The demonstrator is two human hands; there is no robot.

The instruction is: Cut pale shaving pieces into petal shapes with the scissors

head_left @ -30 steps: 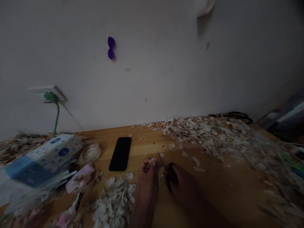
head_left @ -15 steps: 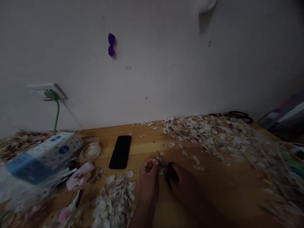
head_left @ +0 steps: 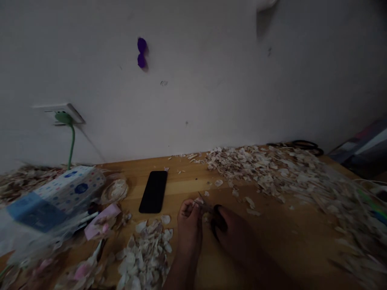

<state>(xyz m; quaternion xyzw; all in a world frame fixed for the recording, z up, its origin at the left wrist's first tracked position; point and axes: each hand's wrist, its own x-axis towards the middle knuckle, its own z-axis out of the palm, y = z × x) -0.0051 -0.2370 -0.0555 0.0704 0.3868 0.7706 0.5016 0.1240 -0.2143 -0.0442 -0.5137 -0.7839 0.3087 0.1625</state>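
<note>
Between the thumb and fingers of my left hand [head_left: 190, 219] is a small pale petal-like piece [head_left: 197, 200], pinched at the fingertips. My right hand [head_left: 234, 227] is closed round the dark handles of a pair of scissors [head_left: 217, 220]. The blades point up and left, right beside the pinched piece; dimness hides whether they touch it. Left of my left wrist lies a pile of rounded, whitish petal-like pieces [head_left: 145, 251]. A few loose pale scraps [head_left: 218, 183] lie beyond my hands on the wooden table [head_left: 178, 186].
A black phone [head_left: 153, 191] lies left of my hands. A large heap of pale scraps [head_left: 250, 163] spreads along the back and right. Further left are a blue-and-white tissue pack [head_left: 60, 197], a pink card [head_left: 101, 221] and a green plug [head_left: 63, 117] in the wall socket.
The whole view has shifted slightly, with the wall and table sitting a little higher. More of the pale piece shows at my left fingertips. Both hands keep nearly the same place and hold.
</note>
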